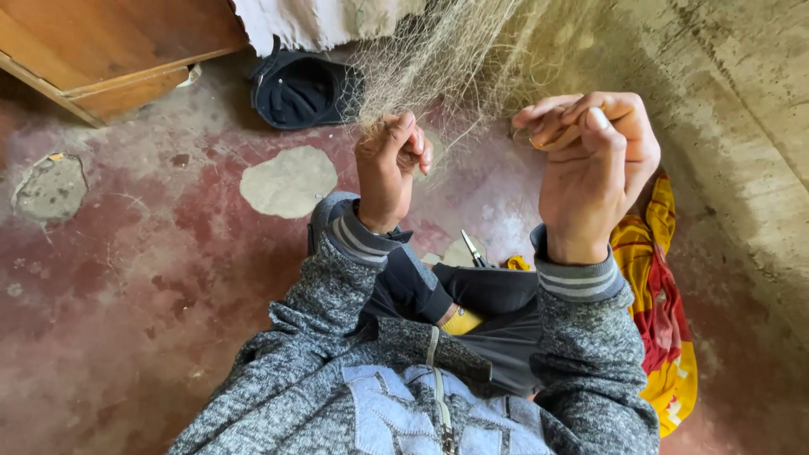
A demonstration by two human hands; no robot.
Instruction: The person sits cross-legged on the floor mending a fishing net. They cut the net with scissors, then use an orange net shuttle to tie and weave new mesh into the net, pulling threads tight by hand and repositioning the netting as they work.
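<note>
Worn red-painted concrete floor (126, 278) spreads below, patched grey, with a wooden board (101, 50) at the far left corner. Hanging from above, a fine pale fishing net (447, 59) is bunched in the left hand (389, 164), fingers clenched tight on it. Beside it, the right hand (594, 160) pinches a small tan tool (539, 139). Scissors (472, 248) lie near a red-and-yellow cloth (661, 320).
</note>
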